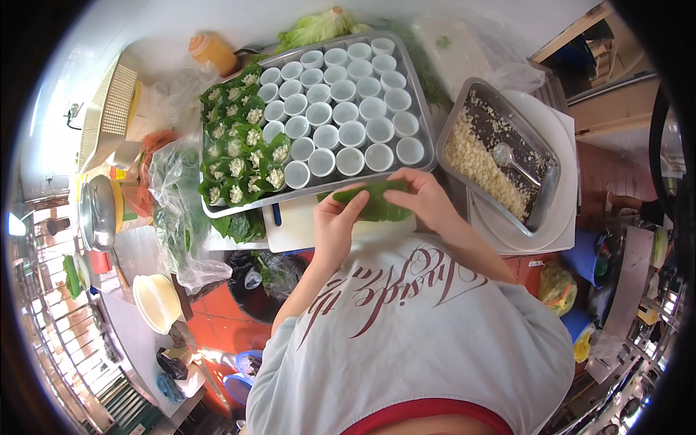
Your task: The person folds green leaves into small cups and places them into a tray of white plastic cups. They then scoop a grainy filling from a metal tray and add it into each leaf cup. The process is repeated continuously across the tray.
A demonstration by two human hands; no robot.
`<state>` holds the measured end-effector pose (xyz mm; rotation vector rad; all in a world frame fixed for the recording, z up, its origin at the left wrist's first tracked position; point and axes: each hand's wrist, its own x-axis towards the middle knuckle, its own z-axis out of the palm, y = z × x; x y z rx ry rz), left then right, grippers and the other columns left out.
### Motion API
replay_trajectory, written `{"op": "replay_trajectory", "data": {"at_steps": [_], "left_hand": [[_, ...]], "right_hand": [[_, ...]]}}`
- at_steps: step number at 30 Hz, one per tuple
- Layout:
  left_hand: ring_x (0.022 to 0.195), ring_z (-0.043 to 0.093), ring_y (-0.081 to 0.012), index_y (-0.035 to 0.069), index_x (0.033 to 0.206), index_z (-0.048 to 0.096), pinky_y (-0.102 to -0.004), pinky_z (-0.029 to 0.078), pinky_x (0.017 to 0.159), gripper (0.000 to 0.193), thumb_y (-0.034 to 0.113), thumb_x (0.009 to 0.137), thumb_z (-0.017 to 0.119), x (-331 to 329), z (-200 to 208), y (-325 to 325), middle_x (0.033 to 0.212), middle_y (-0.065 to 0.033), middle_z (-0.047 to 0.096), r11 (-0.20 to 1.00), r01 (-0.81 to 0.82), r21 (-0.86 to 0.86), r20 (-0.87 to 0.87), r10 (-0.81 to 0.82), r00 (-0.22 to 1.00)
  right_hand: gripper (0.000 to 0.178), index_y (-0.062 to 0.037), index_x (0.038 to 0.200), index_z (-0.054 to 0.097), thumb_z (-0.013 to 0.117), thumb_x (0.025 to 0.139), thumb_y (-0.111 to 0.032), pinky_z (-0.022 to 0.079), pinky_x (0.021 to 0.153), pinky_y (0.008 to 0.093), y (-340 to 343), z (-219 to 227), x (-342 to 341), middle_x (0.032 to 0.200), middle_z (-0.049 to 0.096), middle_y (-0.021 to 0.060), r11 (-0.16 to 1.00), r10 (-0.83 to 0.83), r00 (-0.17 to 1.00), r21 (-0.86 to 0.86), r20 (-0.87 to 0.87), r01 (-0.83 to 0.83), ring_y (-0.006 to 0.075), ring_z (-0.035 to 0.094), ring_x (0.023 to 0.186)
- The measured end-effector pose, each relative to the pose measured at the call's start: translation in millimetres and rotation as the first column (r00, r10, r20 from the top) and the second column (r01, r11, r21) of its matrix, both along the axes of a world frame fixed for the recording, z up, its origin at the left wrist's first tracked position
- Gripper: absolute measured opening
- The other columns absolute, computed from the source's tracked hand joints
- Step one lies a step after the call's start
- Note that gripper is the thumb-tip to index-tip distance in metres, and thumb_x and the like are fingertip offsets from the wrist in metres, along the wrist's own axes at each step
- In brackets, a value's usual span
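A green leaf [378, 203] is stretched between my two hands, just in front of a metal tray [319, 187]. My left hand [338, 217] pinches its left side between thumb and fingers. At the leaf's right side, my right hand [419, 193] is closed on it with thumb and fingertips. Small white cups [350, 161] stand in rows across most of the tray. On the tray's left side, folded green leaves [239, 148] hold small heaps of white crumbly filling [236, 170]. Beneath the held leaf lies a white cutting board [297, 226].
To the right, a metal pan [533, 226] holds pale chopped filling [471, 156] and a spoon [504, 155]. More green leaves [239, 226] lie under the tray's left corner, beside a clear plastic bag [177, 188]. A squeeze bottle [212, 54] and lettuce [319, 27] sit behind.
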<state>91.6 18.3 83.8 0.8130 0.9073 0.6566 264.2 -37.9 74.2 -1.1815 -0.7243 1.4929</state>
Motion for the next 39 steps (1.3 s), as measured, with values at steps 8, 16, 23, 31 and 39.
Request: {"op": "replay_trajectory", "data": {"at_steps": [8, 16, 23, 31, 39], "left_hand": [[0.079, 0.063, -0.0129, -0.003, 0.110, 0.053, -0.0263, 0.053, 0.068, 0.027, 0.001, 0.085, 0.060, 4.8, -19.0, 5.3, 0.090, -0.0070, 0.065, 0.963, -0.211, -0.168, 0.212, 0.244, 0.946], [0.071, 0.064, -0.0169, 0.000, 0.101, 0.064, -0.0246, 0.052, 0.063, 0.022, -0.002, 0.078, 0.062, 12.7, -7.5, 9.5, 0.086, -0.0114, 0.065, 0.532, 0.357, 0.768, -0.451, 0.054, 0.891], [0.065, 0.061, -0.0224, 0.000, 0.092, 0.064, -0.0300, 0.049, 0.056, 0.015, 0.002, 0.076, 0.065, 15.9, -7.6, 17.9, 0.079, -0.0132, 0.063, 0.418, 0.544, 0.727, -0.538, -0.145, 0.830], [0.065, 0.059, -0.0148, -0.003, 0.089, 0.065, -0.0246, 0.047, 0.060, 0.011, 0.001, 0.079, 0.063, 5.5, -17.6, 24.9, 0.074, -0.0109, 0.062, 0.680, 0.338, 0.651, -0.419, -0.049, 0.907], [0.067, 0.057, -0.0095, -0.006, 0.087, 0.064, -0.0204, 0.045, 0.060, 0.009, -0.002, 0.080, 0.062, 2.2, -26.8, 26.3, 0.080, -0.0071, 0.061, 0.801, 0.270, 0.534, -0.253, -0.154, 0.955]], "right_hand": [[0.035, -0.0015, 0.108, 0.061, 0.064, 0.073, 0.002, 0.044, 0.060, 0.0268, 1.6, -3.2, -11.6, 0.082, 0.054, 0.0082, 0.857, -0.325, 0.610, 0.498, 0.722, -0.132, 0.0182, 0.055, 0.069], [0.017, 0.0008, 0.085, 0.053, 0.063, 0.072, 0.001, 0.044, 0.062, 0.0364, 7.6, 3.0, -0.3, 0.085, 0.052, 0.0127, 0.904, -0.189, 0.624, 0.383, 0.758, -0.191, 0.0292, 0.056, 0.075], [0.030, -0.0025, 0.087, 0.044, 0.069, 0.071, -0.006, 0.045, 0.061, 0.0347, 1.5, 22.2, 8.8, 0.074, 0.055, 0.0117, 0.969, 0.118, 0.705, 0.074, 0.699, -0.235, 0.0263, 0.057, 0.069], [0.032, -0.0064, 0.098, 0.058, 0.071, 0.071, -0.017, 0.047, 0.075, 0.0366, -55.6, 32.3, 177.9, 0.092, 0.062, 0.0100, 0.948, -0.220, -0.022, 0.219, 0.975, 0.231, 0.0266, 0.060, 0.082], [0.032, -0.0035, 0.090, 0.059, 0.072, 0.069, -0.024, 0.045, 0.061, 0.0333, -121.0, -2.9, 229.7, 0.070, 0.061, 0.0097, 0.897, 0.127, 0.469, -0.303, 0.874, 0.323, 0.0222, 0.059, 0.067]]}}
